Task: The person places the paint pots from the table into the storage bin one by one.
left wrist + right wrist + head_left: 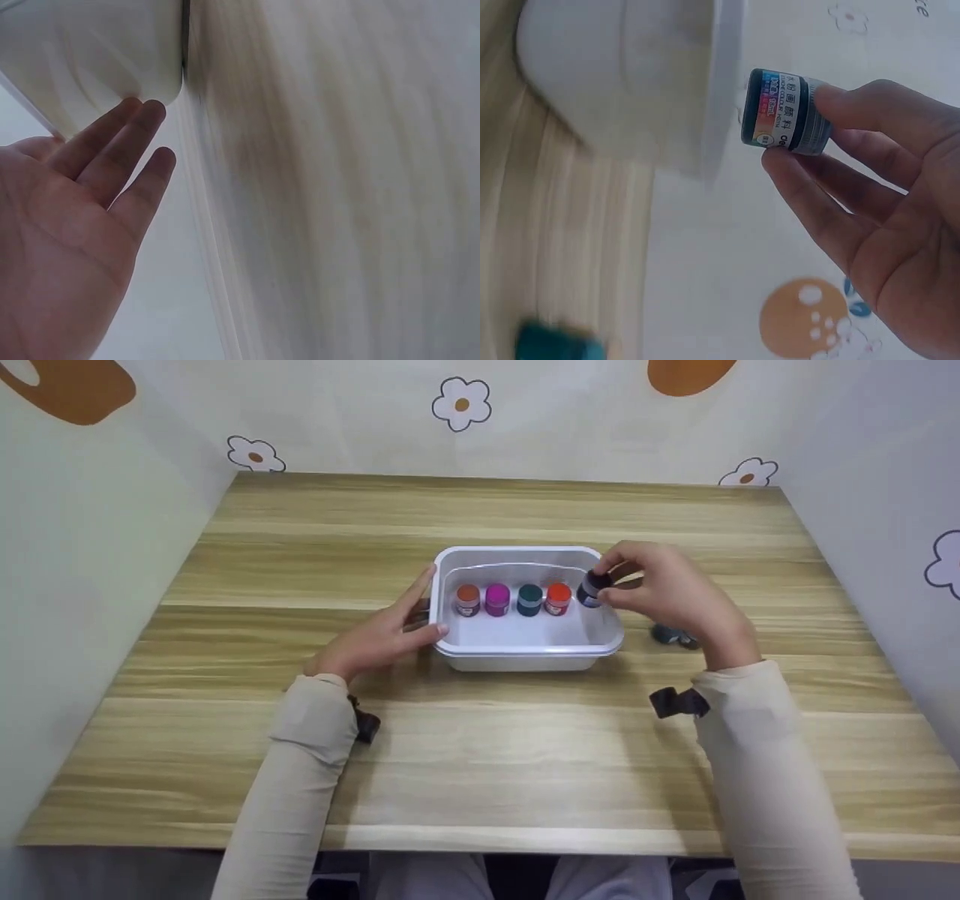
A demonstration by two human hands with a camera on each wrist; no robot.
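Observation:
A white plastic tub [525, 649] stands mid-table in the head view. Inside it, several small paint jars form a row: an orange-brown jar [467, 601], a magenta jar [497, 600], a dark green jar [529, 601] and a red jar [558, 599]. My right hand [664, 585] pinches a dark paint jar [784, 111] between thumb and fingers, tilted over the tub's right end. Its printed label shows in the right wrist view. My left hand [379, 639] rests against the tub's left side, fingers extended along the outer wall [97, 52] and thumb at the rim.
Dark jars [666, 634] stand on the wooden table [487, 765] right of the tub, partly hidden by my right wrist. One teal jar [555, 341] shows blurred in the right wrist view. Pale flower-patterned walls [360, 420] enclose the table's back and sides.

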